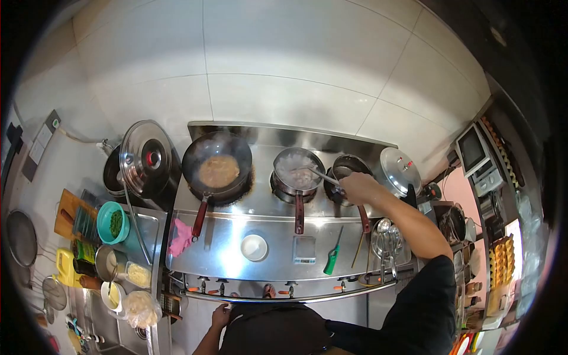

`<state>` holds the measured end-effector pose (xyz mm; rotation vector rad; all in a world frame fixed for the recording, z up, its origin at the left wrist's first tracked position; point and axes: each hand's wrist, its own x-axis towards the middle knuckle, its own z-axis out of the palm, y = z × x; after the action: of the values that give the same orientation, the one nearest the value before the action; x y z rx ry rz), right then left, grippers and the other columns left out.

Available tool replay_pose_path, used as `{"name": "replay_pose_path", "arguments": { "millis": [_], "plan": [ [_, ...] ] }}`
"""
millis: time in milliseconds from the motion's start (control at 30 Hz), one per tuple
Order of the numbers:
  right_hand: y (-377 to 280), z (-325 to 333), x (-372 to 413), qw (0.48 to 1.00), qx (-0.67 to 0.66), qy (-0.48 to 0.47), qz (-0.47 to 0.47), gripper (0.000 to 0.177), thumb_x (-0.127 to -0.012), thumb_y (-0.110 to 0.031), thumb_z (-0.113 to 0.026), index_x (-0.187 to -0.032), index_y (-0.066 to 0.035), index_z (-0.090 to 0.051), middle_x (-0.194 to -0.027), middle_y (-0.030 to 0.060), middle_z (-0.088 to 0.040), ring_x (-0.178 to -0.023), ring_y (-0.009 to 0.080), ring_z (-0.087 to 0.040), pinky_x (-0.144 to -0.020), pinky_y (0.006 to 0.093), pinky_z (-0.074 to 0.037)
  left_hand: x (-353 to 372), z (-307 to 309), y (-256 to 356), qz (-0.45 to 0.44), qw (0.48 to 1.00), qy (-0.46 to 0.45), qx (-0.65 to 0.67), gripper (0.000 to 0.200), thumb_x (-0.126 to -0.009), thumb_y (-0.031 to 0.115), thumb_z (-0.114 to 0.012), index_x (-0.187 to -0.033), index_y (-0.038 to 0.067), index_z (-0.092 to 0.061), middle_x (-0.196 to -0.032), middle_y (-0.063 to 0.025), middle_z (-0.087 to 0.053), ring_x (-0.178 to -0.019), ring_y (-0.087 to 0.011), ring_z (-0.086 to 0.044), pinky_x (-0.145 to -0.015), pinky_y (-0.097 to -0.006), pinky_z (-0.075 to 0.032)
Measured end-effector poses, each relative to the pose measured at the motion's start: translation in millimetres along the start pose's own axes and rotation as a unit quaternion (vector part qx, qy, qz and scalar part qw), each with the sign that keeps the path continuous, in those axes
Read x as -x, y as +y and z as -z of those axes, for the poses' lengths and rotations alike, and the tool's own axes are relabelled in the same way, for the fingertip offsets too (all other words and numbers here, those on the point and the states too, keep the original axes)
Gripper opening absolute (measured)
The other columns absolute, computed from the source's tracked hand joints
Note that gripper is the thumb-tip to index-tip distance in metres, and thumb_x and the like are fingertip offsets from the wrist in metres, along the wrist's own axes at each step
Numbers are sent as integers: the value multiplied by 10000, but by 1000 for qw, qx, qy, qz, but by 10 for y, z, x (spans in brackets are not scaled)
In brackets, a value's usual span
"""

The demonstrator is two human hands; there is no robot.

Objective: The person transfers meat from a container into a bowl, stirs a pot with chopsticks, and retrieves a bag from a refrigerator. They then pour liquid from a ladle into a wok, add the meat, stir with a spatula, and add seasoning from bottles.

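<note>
My right hand (358,188) is closed around the handle of a long-handled metal utensil (326,177). The utensil's far end dips into a steaming saucepan (299,227) on the middle burner, and steam blurs its head. Pale contents (294,170) fill the pan. Beneath my right hand is a smaller dark pan (364,220) on the right burner. On the left burner, a black wok (241,155) holds brown liquid (219,171). My left hand (220,318) is low, by the stove's front edge; its fingers are too small and partly hidden to judge.
On the steel counter lie a pink cloth (181,237), a white bowl (254,247), a small scale (305,249) and a green lighter (332,260). Several metal spoons (387,248) rest at right. A lidded pot (148,160) and a teal bowl of greens (113,222) stand left.
</note>
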<state>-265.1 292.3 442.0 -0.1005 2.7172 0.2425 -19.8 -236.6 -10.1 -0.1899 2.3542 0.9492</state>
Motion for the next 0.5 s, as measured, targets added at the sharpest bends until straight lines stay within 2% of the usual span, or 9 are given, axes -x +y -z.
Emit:
{"name": "replay_pose_path", "arguments": {
  "millis": [133,233,300,433,500],
  "plan": [
    [-67,-160,36,999,-15,29,7,220,-758,-77,-613,-931,11,-716,-929,242,-693,-873,393,-688,-757,475,-557,-97,-70,-184,19,999,-28,-1,423,-838,229,-596,-1224,60,-624,-1015,-158,-719,-963,-324,-684,-882,-413,-525],
    [-116,-639,-386,998,-57,16,-17,219,-768,-79,-609,-935,13,-717,-938,240,-694,-879,391,-691,-759,471,-559,-71,-40,-148,13,999,-32,-13,426,-833,222,-600,-1223,51,-623,-1008,-159,-720,-965,-324,-684,-884,-417,-525],
    [-150,-732,-522,999,-40,10,-10,217,-779,-82,-601,-935,11,-719,-947,237,-695,-884,385,-693,-761,468,-560,-110,-45,-200,30,999,-35,14,430,-826,221,-607,-1221,52,-626,-1010,-163,-719,-965,-322,-684,-884,-417,-525],
    [-211,-762,-619,999,-23,38,4,218,-794,-95,-599,-949,-1,-722,-955,226,-697,-900,376,-692,-771,465,-558,-165,-77,-312,32,999,-27,12,431,-811,216,-619,-1210,54,-634,-996,-164,-720,-942,-316,-690,-874,-413,-528],
    [-106,-650,-538,997,-56,50,-18,211,-786,-98,-613,-941,-7,-723,-954,218,-700,-913,372,-689,-777,460,-556,-191,-140,-482,44,999,-17,5,433,-803,215,-626,-1205,55,-639,-986,-163,-721,-935,-316,-690,-873,-412,-529]
  ]
}}
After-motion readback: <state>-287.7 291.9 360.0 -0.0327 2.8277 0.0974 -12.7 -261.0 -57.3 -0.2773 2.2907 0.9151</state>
